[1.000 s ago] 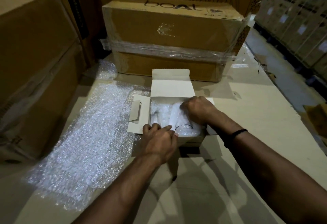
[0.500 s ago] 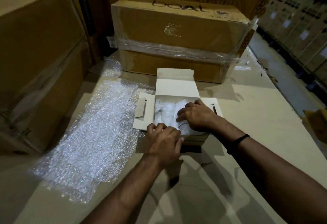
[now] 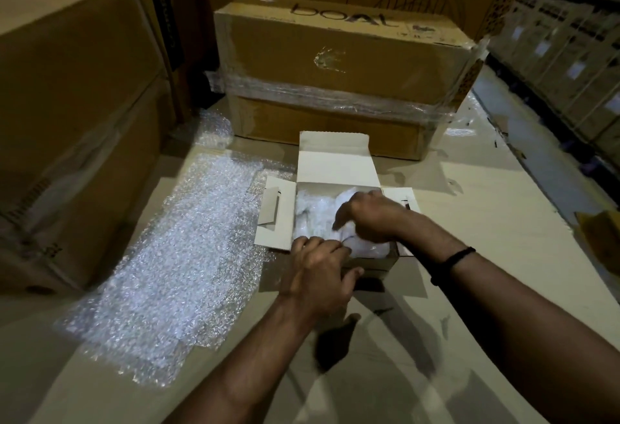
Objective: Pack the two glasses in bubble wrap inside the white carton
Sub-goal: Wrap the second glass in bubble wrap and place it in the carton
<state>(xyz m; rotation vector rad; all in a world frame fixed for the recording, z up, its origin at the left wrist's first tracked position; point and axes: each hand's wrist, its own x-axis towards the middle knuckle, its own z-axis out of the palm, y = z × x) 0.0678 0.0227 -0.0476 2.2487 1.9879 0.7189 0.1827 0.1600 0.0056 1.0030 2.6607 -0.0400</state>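
My right hand [image 3: 367,219] presses, fingers loosely together, on the wrap [image 3: 312,212] inside the carton [image 3: 335,168]; my left hand [image 3: 318,272] grips its near wall; glasses hidden under wrap, seemingly packed; flaps not yet closed.

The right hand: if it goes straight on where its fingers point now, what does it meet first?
Probably the white bubble wrap inside the open white carton; the right hand points left and down, though depth is unclear.

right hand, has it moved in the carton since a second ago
Yes. The right hand has shifted from the white carton's near right part toward its middle, over the bubble wrap.
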